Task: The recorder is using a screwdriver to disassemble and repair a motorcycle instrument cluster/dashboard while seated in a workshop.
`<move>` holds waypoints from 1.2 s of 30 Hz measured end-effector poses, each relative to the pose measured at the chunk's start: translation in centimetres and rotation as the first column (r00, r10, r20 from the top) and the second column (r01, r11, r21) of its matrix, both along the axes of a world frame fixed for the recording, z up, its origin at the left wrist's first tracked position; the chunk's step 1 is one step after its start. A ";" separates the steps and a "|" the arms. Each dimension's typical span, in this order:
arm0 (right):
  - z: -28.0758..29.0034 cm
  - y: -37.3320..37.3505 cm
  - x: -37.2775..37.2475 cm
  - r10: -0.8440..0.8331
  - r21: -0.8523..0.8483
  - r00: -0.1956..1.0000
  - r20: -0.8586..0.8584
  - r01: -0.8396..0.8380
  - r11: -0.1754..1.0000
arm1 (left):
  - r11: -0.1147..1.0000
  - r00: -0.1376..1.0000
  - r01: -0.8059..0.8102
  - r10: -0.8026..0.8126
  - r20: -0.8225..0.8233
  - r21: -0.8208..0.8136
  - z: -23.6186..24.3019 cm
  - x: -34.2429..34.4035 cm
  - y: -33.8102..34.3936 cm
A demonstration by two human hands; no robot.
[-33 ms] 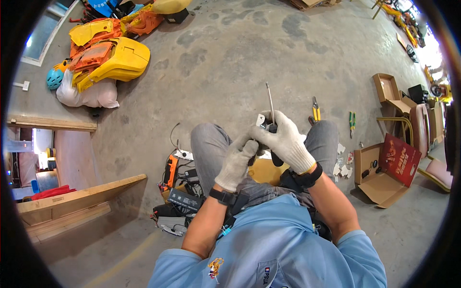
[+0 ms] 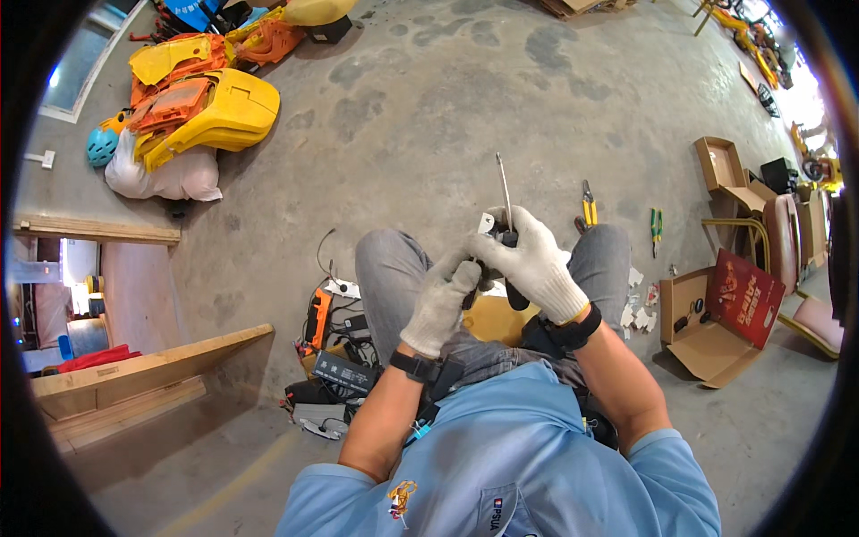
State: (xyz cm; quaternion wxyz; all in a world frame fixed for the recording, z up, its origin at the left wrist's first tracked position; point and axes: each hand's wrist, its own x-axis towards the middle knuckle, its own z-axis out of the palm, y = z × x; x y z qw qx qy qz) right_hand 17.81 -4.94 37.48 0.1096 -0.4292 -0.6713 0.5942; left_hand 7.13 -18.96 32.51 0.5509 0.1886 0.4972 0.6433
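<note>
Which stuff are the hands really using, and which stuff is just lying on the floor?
In use:
left hand and right hand, both gloved
screwdriver, held by the right hand
small white part between the hands

Just lying about:
yellow pliers
green-handled tool
open cardboard box
yellow and orange plastic panels
orange tool

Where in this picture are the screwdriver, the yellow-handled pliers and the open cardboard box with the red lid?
screwdriver [image 2: 504, 183], head view, on its thin metal shaft.
yellow-handled pliers [image 2: 588, 206], head view, on the handles.
open cardboard box [image 2: 709, 345], head view, on its brown inner floor.
</note>
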 end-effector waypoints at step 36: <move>0.0 1.2 1.0 0.087 -0.257 0.992 -0.093 -0.109 0.960 | 0.939 0.987 -0.104 0.056 -0.153 -0.328 -0.5 0.0 0.6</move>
